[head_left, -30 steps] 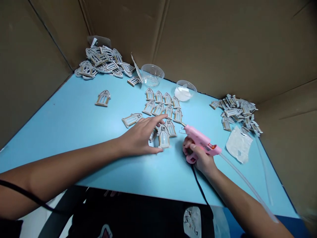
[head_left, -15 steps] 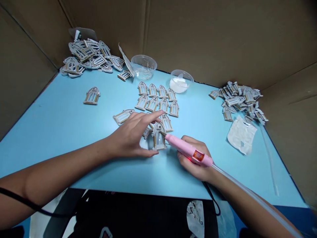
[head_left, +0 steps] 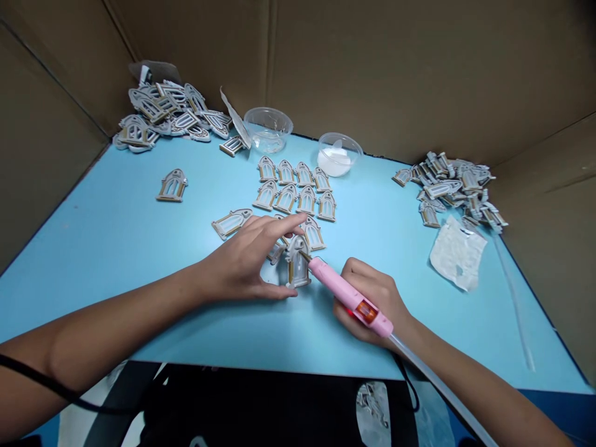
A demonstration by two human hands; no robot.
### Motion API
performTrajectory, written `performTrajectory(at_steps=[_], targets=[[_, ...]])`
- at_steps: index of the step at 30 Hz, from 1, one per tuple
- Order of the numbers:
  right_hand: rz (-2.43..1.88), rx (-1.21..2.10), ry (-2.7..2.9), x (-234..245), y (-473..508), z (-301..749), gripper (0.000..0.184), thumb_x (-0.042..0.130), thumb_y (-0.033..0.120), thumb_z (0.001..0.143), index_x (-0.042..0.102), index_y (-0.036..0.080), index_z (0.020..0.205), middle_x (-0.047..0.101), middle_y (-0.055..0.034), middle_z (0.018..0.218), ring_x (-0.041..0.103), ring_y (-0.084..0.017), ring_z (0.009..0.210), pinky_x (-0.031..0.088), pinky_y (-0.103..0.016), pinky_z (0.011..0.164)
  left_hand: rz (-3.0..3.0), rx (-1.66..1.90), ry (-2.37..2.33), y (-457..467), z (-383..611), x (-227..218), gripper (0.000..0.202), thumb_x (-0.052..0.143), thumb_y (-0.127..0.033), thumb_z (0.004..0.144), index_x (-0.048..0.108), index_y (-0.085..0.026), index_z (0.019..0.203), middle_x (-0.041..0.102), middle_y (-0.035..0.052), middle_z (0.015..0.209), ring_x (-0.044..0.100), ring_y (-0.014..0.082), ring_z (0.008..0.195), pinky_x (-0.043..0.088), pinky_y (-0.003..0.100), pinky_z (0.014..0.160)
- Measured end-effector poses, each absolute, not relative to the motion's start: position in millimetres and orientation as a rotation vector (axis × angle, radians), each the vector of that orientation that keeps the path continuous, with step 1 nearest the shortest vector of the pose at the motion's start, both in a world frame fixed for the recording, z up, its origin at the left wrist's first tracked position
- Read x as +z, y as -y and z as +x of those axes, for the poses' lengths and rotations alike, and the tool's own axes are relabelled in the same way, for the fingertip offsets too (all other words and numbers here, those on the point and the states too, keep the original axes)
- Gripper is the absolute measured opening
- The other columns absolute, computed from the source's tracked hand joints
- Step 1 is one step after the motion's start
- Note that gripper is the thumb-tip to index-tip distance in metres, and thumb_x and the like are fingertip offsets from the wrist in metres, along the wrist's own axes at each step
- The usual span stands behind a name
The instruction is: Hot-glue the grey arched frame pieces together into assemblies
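My left hand (head_left: 246,261) pinches a small grey and gold arched window piece (head_left: 297,264), holding it on the blue table (head_left: 116,242) between thumb and forefinger. My right hand (head_left: 372,298) grips a pink glue gun (head_left: 347,295) whose nozzle touches the upper right of that piece. A clear glue stick (head_left: 442,391) trails out of the gun's back. Just beyond lie two rows of the same window pieces (head_left: 293,186), flat on the table.
A heap of window pieces (head_left: 162,115) lies at the far left, another heap (head_left: 454,186) at the far right. Two clear plastic bowls (head_left: 302,139) stand at the back. A crumpled white sheet (head_left: 459,251) lies right. Cardboard walls (head_left: 372,68) enclose the table.
The glue gun swung from lying beside the piece to pointing its nozzle at it. My left hand tipped the piece up slightly. The view shifted a little.
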State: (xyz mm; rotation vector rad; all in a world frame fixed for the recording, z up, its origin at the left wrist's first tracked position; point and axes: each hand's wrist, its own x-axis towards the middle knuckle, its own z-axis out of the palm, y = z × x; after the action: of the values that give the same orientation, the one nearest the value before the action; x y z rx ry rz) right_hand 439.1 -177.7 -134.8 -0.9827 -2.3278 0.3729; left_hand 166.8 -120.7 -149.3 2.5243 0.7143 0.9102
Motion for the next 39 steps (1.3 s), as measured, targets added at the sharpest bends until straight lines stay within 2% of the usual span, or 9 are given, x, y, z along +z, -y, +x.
performTrajectory(at_steps=[13, 20, 26, 33, 39], targets=[[-0.977, 0.342, 2.346, -132.8, 177.1, 437.7, 0.025, 0.054, 0.011, 0.080, 0.037, 0.025, 0.067, 0.042, 0.0038, 0.063, 0.044, -0.011, 0.053, 0.034, -0.024, 0.047, 2.535, 0.915, -0.715, 121.5, 166.5, -149.2, 0.106, 0.081, -0.049, 0.088, 0.010, -0.036, 0.165, 0.058, 0.0115, 0.151, 0.063, 0.0276, 0.128, 0.048, 0.045, 0.110], [-0.954, 0.322, 2.340, -131.9, 177.0, 437.2, 0.026, 0.052, 0.009, 0.081, 0.037, 0.024, 0.066, 0.039, 0.0045, 0.061, 0.041, -0.010, 0.053, 0.032, -0.023, 0.048, 2.573, 1.030, -0.650, 118.6, 167.2, -150.8, 0.105, 0.085, -0.047, 0.084, 0.020, -0.026, 0.165, 0.065, 0.0158, 0.141, 0.067, 0.0281, 0.122, 0.050, 0.043, 0.104], [-0.956, 0.321, 2.341, -133.4, 177.6, 439.0, 0.027, 0.052, 0.010, 0.082, 0.037, 0.024, 0.065, 0.038, 0.0043, 0.062, 0.042, -0.010, 0.053, 0.031, -0.024, 0.048, 2.571, 1.010, -0.643, 118.5, 167.2, -150.1, 0.107, 0.084, -0.048, 0.085, 0.017, -0.029, 0.166, 0.065, 0.0140, 0.142, 0.067, 0.0274, 0.121, 0.051, 0.044, 0.104], [-0.996, 0.331, 2.326, -134.0, 178.2, 440.6, 0.026, 0.053, 0.010, 0.082, 0.037, 0.023, 0.065, 0.038, 0.0043, 0.063, 0.042, -0.009, 0.052, 0.032, -0.023, 0.048, 2.583, 1.065, -0.650, 118.1, 169.0, -149.6, 0.102, 0.083, -0.047, 0.086, 0.022, -0.024, 0.164, 0.063, 0.0172, 0.145, 0.068, 0.0276, 0.120, 0.051, 0.043, 0.102], [-0.995, 0.330, 2.327, -131.5, 178.5, 439.1, 0.025, 0.053, 0.011, 0.081, 0.038, 0.023, 0.065, 0.039, 0.0042, 0.063, 0.043, -0.010, 0.053, 0.032, -0.023, 0.048, 2.561, 1.089, -0.649, 118.7, 168.9, -149.3, 0.103, 0.085, -0.047, 0.084, 0.023, -0.024, 0.163, 0.065, 0.0152, 0.140, 0.069, 0.0265, 0.115, 0.051, 0.041, 0.099]])
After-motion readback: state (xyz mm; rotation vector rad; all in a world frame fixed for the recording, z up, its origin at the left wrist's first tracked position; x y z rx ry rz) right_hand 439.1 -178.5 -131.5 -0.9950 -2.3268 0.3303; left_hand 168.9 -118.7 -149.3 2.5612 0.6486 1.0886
